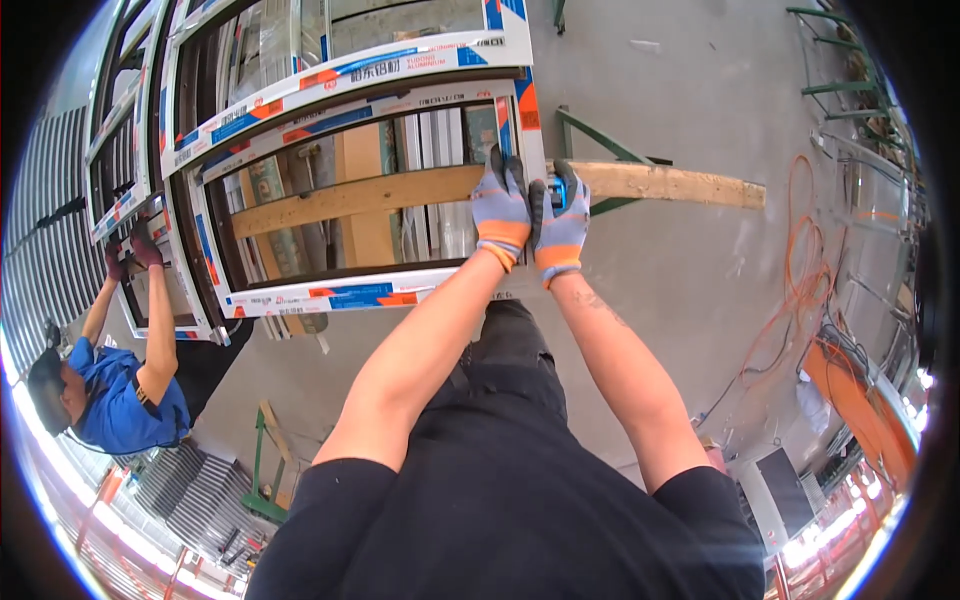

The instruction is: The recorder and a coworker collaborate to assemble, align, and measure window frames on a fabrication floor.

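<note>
In front of me lies a rectangular aluminium window frame (375,292), wrapped in white, blue and orange printed film. My left hand (502,212), in a grey-and-orange work glove with dark fingers, grips the right-hand side of this frame. Close beside it, my right hand (562,222) wears a matching glove and is closed around a small blue-and-black tool (556,190). Its exact kind is mostly hidden by the fingers. That tool sits just outside the frame's right edge, over a long wooden beam (670,184) that passes beneath the frame.
More wrapped frames (340,75) lie beyond and to the left. A co-worker in a blue shirt (130,400) handles one at the left. Green metal stands (605,135) support the beam. Orange hoses (805,250) trail over the floor at right, near an orange beam (860,405).
</note>
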A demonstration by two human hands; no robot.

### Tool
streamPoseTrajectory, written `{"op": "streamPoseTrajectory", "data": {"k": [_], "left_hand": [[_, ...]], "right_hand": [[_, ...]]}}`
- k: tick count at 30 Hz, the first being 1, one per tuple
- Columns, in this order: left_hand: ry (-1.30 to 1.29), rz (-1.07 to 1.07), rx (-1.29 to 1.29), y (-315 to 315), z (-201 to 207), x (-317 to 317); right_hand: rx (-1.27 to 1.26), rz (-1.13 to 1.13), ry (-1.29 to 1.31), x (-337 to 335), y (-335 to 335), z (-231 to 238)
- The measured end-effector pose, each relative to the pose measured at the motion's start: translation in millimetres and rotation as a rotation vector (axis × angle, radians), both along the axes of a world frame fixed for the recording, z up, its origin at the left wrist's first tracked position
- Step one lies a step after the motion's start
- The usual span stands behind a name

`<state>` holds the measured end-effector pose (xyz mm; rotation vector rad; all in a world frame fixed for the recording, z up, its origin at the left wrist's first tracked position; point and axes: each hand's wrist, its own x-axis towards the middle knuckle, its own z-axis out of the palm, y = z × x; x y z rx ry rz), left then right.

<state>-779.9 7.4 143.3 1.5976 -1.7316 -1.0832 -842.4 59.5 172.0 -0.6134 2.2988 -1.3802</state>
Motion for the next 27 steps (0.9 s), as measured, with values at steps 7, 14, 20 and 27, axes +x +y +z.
{"op": "streamPoseTrajectory", "data": {"k": [7, 14, 20, 27], "left_hand": [[0.012, -0.026, -0.007, -2, 0, 4], [0.279, -0.559, 0.548, -42, 17, 51], [0.183, -0.485, 0.704, -52, 24, 45], [0.311, -0.479, 0.520, -43, 13, 45]], "right_hand": [[0.005, 0.012, 0.018, 6, 8, 5], [0.104, 0.021, 0.242, 3, 15, -9], [0.067, 0.030, 0.307, 4, 10, 5], [0.033, -0.010, 0.280, 3, 12, 9]]}}
